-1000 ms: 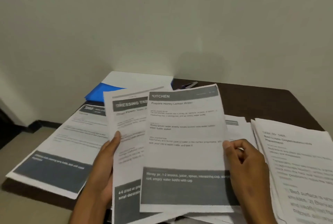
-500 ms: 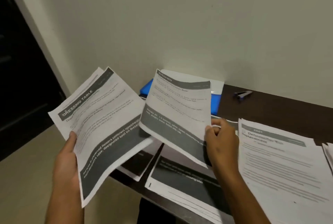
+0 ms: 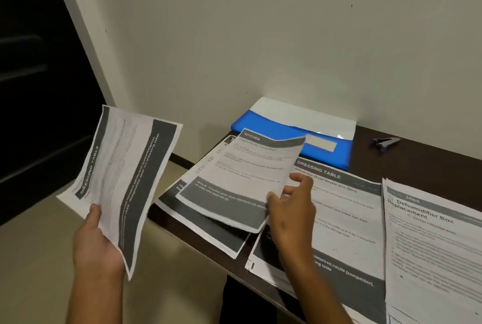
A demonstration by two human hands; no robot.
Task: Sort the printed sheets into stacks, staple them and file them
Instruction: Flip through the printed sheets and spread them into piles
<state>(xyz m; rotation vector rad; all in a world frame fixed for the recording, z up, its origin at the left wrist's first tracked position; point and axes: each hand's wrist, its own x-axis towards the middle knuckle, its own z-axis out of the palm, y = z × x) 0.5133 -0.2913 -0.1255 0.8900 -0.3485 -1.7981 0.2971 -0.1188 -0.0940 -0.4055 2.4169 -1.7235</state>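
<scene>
Your left hand [image 3: 97,242] grips the DRESSING TABLE sheets [image 3: 122,180] off the table's left edge. Your right hand [image 3: 292,209], fingers loosened, touches the KITCHEN sheet's [image 3: 242,177] right edge; half a second ago it was pinched in the air, now it lies on the left stack [image 3: 208,227]. Beyond sit a blue folder [image 3: 297,135] and a stapler [image 3: 386,142]; two more stacks lie right.

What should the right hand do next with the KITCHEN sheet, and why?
Probably let go and draw back. The KITCHEN sheet already lies over the leftmost stack on the table, and the right hand only touches its edge with relaxed fingers. The left hand grips more sheets headed DRESSING TABLE, so these come next.
</scene>
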